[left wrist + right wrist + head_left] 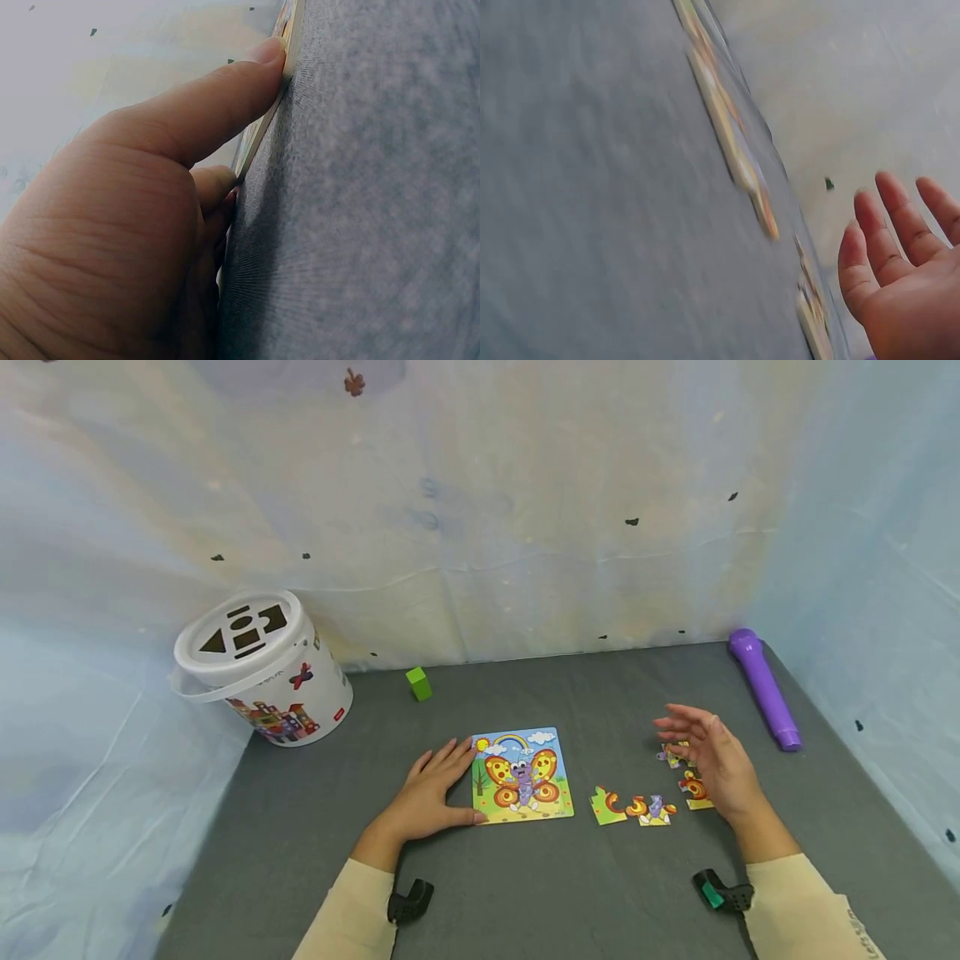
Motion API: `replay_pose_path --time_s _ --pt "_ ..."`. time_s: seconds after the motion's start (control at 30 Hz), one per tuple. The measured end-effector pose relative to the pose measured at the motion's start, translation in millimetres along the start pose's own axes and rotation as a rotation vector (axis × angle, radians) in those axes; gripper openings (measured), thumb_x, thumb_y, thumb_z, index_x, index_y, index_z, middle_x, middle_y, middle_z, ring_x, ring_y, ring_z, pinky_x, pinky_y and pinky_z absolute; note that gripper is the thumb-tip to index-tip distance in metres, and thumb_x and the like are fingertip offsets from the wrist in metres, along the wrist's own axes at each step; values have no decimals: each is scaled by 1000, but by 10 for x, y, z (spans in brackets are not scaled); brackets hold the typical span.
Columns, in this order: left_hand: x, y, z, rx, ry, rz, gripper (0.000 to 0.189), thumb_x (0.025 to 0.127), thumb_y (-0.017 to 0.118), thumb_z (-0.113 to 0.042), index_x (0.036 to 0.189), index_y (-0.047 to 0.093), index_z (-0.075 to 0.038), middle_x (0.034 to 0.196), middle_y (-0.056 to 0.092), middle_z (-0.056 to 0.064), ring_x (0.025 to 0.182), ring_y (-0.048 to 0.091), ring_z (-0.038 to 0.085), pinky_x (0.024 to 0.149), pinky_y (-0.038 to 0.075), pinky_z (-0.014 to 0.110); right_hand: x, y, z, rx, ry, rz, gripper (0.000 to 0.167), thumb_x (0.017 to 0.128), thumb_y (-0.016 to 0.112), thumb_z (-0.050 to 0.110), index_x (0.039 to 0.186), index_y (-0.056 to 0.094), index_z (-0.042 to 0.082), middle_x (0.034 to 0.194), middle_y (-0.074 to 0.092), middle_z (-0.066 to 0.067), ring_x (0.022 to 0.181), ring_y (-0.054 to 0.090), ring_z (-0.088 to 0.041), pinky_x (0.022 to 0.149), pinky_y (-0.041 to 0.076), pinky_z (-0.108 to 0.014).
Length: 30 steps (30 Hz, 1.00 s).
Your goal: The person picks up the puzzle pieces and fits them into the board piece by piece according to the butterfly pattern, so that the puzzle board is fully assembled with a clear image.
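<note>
My left hand (431,797) lies flat beside a square butterfly puzzle (522,777), its straight fingers at the left edge. The thumb tip (270,51) touches the puzzle's lower corner. Raised over loose puzzle pieces on the right, my right hand (723,768) has its fingers apart and holds nothing. It partly covers an orange-swirl piece (693,787) and a small yellow and purple piece (673,752). Between puzzle and right hand lie a green and red piece (606,807) and a piece with a purple body and white feet (654,810).
A white bucket (262,668) with shape holes in its lid stands at the back left. Near the back wall is a green block (419,684). A purple microphone-shaped toy (765,689) lies at the far right of the grey table (540,885).
</note>
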State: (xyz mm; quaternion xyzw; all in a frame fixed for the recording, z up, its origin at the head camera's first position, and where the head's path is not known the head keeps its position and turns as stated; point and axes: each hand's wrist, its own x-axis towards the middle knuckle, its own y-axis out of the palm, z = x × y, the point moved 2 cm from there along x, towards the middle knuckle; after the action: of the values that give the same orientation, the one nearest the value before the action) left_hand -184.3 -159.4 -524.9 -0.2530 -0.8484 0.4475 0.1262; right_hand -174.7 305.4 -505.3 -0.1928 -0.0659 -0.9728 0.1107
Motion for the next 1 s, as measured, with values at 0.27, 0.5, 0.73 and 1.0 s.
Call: replay_pose_path --time_s 0.27,0.5,0.73,1.0 --pt "12 23 12 -3 8 -13 111 88 83 -65 175 31 -18 180 22 -3 165 12 23 128 3 59 -59 -266 -20 -40 31 -141 54 122 28 27 152 54 -9 134 69 -20 122 64 -28 94 53 -34" --pt "0 -19 -3 4 -3 2 111 89 82 -65 175 30 -18 180 21 -2 166 11 24 128 3 60 -70 -318 -75 -529 185 -3 42 116 55 14 155 55 -3 140 67 -15 120 61 -6 94 47 -13" --pt "2 -18 -9 6 -16 21 111 90 82 -66 175 28 -19 180 18 -5 165 9 21 128 1 58 -91 -365 -62 -846 258 49 56 101 82 20 148 62 -3 147 52 -25 128 44 -41 103 40 -44" --pt "-4 -18 -19 9 -19 18 111 89 83 -65 175 29 -19 180 19 -4 165 9 22 128 1 59 -93 -385 -66 -944 389 27 60 99 84 35 136 63 -8 139 42 -33 119 37 -52 94 31 -66"
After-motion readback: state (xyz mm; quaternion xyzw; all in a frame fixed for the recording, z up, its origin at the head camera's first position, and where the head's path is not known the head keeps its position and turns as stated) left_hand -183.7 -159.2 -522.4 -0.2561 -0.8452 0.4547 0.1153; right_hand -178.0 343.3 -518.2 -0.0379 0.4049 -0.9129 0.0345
